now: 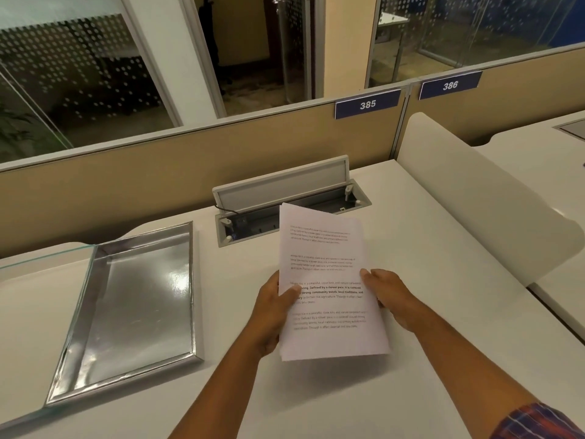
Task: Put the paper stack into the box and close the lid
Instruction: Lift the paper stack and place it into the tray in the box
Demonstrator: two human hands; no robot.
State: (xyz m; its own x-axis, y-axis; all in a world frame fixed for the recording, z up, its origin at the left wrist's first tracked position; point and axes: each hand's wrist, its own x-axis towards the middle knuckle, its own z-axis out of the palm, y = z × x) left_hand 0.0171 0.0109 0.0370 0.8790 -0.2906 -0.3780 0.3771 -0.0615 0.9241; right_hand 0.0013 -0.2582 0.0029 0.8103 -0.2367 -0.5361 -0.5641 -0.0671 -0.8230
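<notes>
**Two bare arms and one checked sleeve**

Both hands, the left hand (272, 307) and the right hand (391, 297), are bare, with no rings or watch showing. Both forearms are bare too. At the right elbow sits a rolled-up sleeve (538, 423) with red, orange and dark blue checks.

Around the one paper stack (329, 280) are two hands (275, 308) (387, 296) on it, one box (133, 312) left, one cable hatch (285, 204) behind, and two number signs (367, 104) (450, 85) beyond.
</notes>
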